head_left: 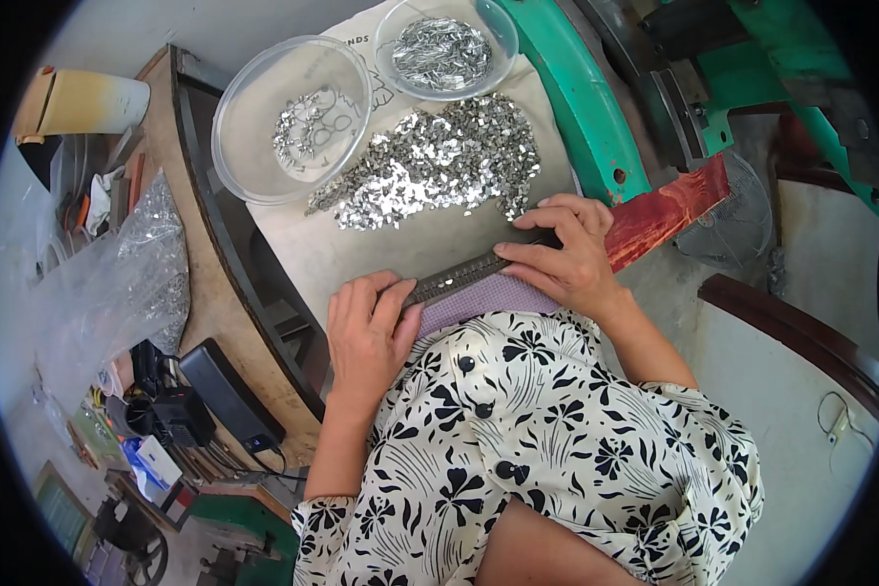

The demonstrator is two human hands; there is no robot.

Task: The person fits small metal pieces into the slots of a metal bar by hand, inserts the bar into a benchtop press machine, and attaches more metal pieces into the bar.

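Note:
A narrow dark metal strip [456,280] with a row of slots lies along the near edge of the work surface, a few shiny bits showing in its middle. My left hand [369,317] pinches its left end between thumb and fingers. At the other end, my right hand [564,249] grips the strip with thumb and forefinger. Just beyond spreads a heap of small shiny metal pieces [439,161]. Behind it stand a clear round tub [227,146] with some small metal parts and a clear bowl [386,73] full of thin metal pins.
A green machine [596,117] rises at the right, beside a reddish wooden board [669,217] and a fan [737,220]. On the left, a wooden table [210,254] carries a plastic bag [156,254] of metal pieces and a black box [230,396]. Purple cloth [488,301] lies below the strip.

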